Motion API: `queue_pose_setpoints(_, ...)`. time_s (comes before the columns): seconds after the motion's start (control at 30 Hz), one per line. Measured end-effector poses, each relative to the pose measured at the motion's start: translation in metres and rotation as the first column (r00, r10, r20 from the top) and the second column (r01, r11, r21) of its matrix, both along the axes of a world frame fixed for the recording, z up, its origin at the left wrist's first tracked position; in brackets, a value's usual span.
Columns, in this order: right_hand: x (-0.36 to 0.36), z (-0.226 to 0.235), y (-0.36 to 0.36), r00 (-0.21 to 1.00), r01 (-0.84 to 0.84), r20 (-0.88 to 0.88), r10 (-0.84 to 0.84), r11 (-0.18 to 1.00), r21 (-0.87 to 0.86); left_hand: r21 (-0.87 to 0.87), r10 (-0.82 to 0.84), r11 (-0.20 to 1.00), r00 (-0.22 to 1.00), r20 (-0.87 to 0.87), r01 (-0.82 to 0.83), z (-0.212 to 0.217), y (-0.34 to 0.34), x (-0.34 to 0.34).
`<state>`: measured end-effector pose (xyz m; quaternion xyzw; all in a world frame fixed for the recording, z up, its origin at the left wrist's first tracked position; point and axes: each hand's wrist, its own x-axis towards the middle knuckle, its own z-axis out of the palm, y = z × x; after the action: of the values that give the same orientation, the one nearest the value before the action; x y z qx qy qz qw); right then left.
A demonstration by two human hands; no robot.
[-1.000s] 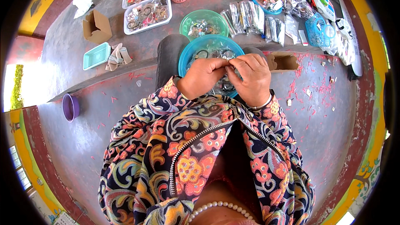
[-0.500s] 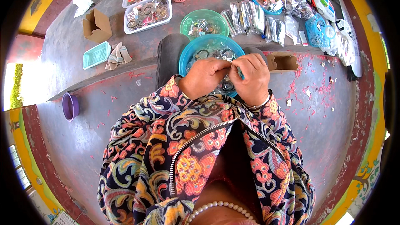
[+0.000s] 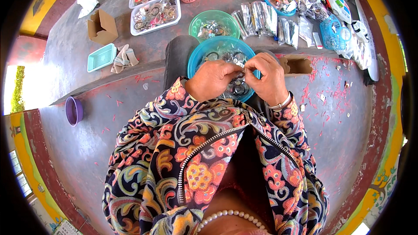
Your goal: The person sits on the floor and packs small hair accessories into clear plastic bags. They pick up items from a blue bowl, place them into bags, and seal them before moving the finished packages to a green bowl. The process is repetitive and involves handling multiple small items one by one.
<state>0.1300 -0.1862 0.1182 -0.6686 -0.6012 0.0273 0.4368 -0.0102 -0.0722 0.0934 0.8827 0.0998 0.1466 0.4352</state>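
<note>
Both hands are held over a blue plastic basin [image 3: 195,52] that rests on my lap. Inside lie clear plastic packets [image 3: 237,88] with dark rings and small trinkets. My left hand [image 3: 212,79] is closed, thumb and forefinger pinched at the middle of the basin. Facing it, my right hand [image 3: 266,77] pinches with thumb and forefinger almost touching the left fingertips. Whatever lies between the fingers is too small and too covered to name.
Ahead on the raised grey surface are a green basin [image 3: 194,21], a white tray [image 3: 177,17], bundled clear packets [image 3: 262,17] and a blue basket [image 3: 332,35]. A cardboard box [image 3: 296,66] stands right of my knees, a purple tub [image 3: 74,111] far left. Red scraps litter the floor.
My right hand has shifted slightly right and its wrist has turned outward. The left hand has moved very little, still pinching.
</note>
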Motion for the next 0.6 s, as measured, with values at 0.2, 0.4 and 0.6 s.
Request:
queue_pose_setpoints(0.2,0.010,0.002,-0.001,0.990,-0.025,-0.142,0.015,0.998,-0.065,-0.421,-0.021,0.907,0.996,-0.083,-0.016,0.002,0.001,0.002)
queue_pose_setpoints(0.4,0.014,0.007,-0.004,0.945,0.053,-0.311,-0.099,0.987,-0.155,-0.887,0.103,0.438,0.988,-0.114,-0.147,-0.002,0.011,0.002)
queue_pose_setpoints(0.6,-0.003,-0.008,-0.003,0.911,0.042,-0.405,-0.074,0.995,-0.090,-0.933,0.137,0.301,0.977,-0.163,-0.198,0.009,0.012,0.000)
